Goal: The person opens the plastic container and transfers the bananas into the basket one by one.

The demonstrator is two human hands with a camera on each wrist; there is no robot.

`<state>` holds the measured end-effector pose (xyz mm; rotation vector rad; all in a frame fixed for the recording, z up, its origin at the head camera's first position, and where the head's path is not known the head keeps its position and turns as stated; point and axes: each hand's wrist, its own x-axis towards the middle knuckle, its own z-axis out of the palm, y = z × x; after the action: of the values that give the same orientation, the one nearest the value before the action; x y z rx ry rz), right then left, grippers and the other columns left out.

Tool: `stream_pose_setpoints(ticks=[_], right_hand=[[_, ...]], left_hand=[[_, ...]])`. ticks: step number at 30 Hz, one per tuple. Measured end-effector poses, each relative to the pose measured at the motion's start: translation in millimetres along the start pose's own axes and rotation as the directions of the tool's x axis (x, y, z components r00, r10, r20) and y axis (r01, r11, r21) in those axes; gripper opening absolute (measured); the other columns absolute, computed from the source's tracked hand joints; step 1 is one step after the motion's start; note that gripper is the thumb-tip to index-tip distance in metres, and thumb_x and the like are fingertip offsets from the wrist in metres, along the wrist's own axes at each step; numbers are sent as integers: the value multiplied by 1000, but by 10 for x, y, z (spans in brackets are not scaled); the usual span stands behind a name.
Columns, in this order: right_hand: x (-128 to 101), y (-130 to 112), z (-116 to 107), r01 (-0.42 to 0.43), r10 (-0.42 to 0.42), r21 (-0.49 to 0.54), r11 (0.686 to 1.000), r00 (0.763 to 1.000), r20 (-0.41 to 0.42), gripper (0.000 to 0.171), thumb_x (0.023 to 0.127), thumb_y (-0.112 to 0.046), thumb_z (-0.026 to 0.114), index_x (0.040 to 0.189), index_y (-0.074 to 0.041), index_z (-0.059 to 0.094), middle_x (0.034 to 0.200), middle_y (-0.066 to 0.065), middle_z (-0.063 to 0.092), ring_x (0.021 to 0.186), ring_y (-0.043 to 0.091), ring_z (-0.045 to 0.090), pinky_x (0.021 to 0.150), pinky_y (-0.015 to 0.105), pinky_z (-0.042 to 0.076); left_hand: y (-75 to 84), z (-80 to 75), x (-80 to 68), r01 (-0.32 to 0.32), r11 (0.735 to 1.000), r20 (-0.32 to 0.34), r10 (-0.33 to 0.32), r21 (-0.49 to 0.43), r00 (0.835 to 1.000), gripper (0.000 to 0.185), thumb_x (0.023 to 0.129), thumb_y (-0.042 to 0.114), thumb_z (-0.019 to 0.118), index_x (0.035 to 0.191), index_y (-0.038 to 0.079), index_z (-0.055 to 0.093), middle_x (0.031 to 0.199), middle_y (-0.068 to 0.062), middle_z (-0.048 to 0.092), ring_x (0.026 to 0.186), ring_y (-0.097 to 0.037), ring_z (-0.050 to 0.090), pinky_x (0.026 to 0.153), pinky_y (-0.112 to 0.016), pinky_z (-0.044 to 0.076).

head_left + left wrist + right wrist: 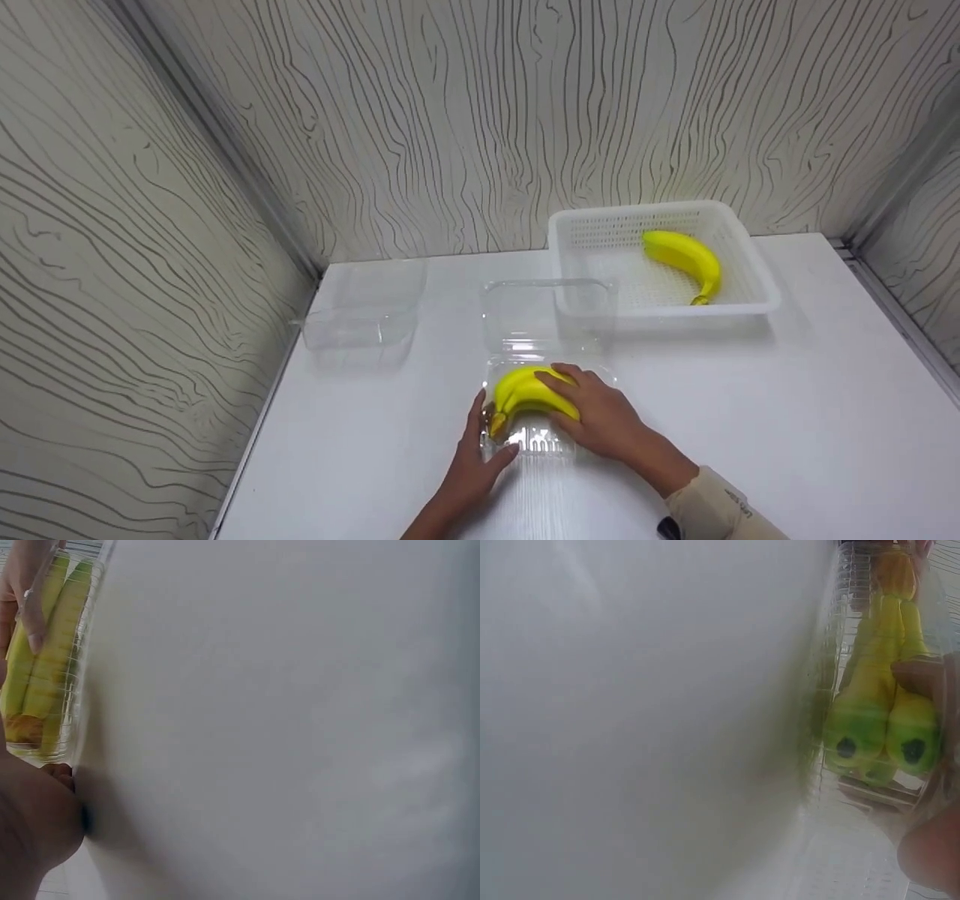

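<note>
Yellow banana bunch sits in the base of a clear clamshell box near the front of the white table; the box lid stands open behind it. From the head view we see our right hand lying over the bunch, fingers spread across the top, pressing rather than clenched. Our left hand is at the box's left front corner, thumb and fingers against the plastic edge, steadying it. A white basket stands at the back right with a single banana inside. A second clear box sits well apart at the back left.

Left wrist view: mostly blurred white table. At the top left, the bunch shows through the ribbed box wall, with a fingertip of the other hand lying on it. Part of our left hand shows at the bottom left, touching the box corner.

Right wrist view: also mostly table blur. The bunch's green-tinged tips show through the clear box, with a finger of our right hand resting on them.
</note>
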<state>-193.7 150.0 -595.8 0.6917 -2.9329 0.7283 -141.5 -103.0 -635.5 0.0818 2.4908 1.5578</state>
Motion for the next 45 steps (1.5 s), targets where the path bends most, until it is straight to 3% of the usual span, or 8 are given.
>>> stream_pose_setpoints(ticks=[11,22,45], right_hand=[[17,1,-22,18,-18,11,1000,1000,-17,65,98,-37,76,158,-37,51,160,5,54,137,35,62,96,60,61],[-5,4,9,1,-1,23,1000,1000,-12,65,98,-37,74,159,-38,51,160,3,55,137,33,61,95,60,60],[-4,10,16,-2,2,13,1000,1000,-22,63,99,-41,74,157,-40,52,158,3,56,134,32,63,96,58,61]], left_hand=[[7,-4,7,-8,1000,-7,7,-5,1000,99,97,49,72,173,33,10,177,-18,28,161,-48,32,127,-76,25],[52,6,-10,58,998,-2,-58,12,998,102,95,53,73,172,37,8,178,-16,27,161,-49,33,125,-82,20],[36,14,-10,43,999,-6,-43,7,999,102,95,50,73,172,34,9,178,-16,28,160,-47,34,125,-79,26]])
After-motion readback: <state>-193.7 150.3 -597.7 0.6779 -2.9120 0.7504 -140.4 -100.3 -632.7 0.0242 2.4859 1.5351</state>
